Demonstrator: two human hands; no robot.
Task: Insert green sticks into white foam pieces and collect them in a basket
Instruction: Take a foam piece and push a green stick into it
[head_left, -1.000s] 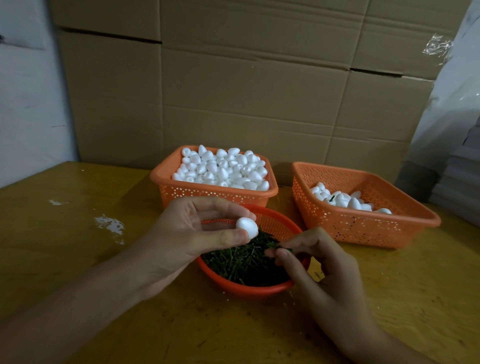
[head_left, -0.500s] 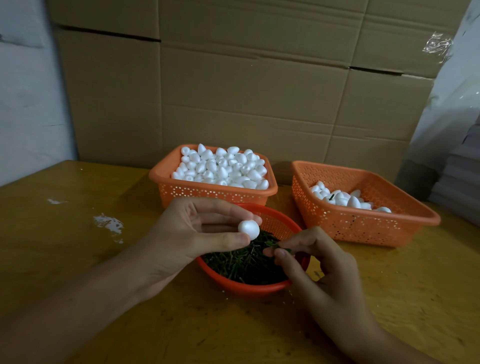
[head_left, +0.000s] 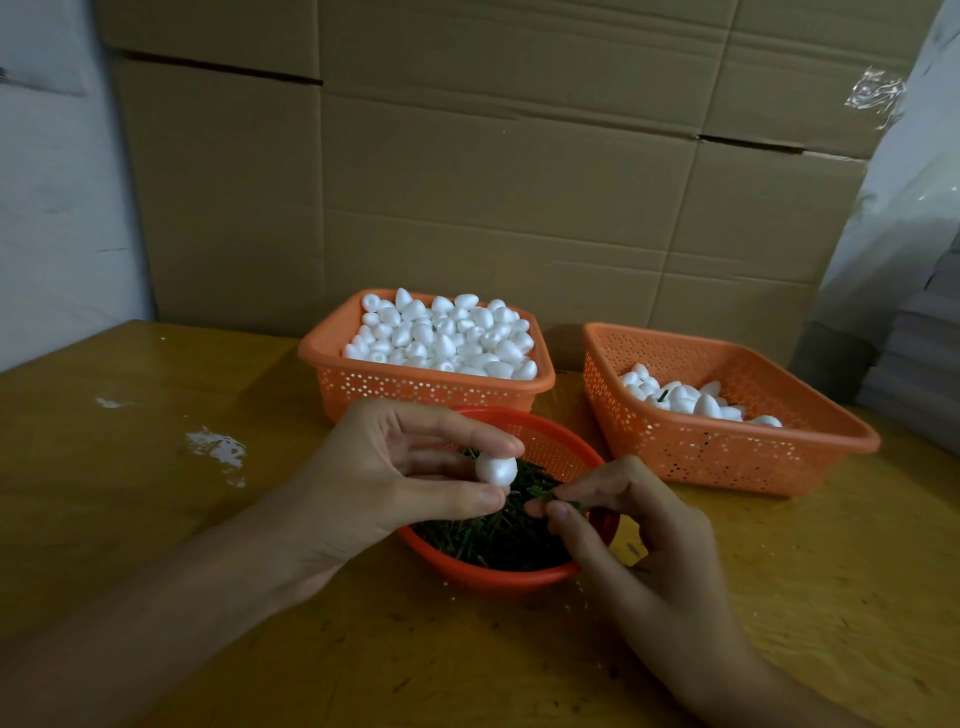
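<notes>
My left hand (head_left: 395, 478) pinches a white foam piece (head_left: 496, 470) between thumb and fingers, above a round red bowl (head_left: 519, 577) full of green sticks (head_left: 498, 535). Just right of it, my right hand (head_left: 628, 525) pinches a green stick (head_left: 545, 493) whose tip points at the foam piece, a short gap between them. An orange basket (head_left: 415, 387) heaped with plain foam pieces stands behind the bowl. A second orange basket (head_left: 727, 447) at the right holds several foam pieces, one with a green stick showing.
Everything stands on a yellow wooden table (head_left: 156, 519) with white paint marks (head_left: 215, 447) at the left. Cardboard boxes (head_left: 493, 182) form a wall behind the baskets. Stacked grey material (head_left: 914, 364) sits at the far right.
My left hand has turned the foam piece and lowered it slightly toward the stick. My right hand's stick tip has come closer to the foam.
</notes>
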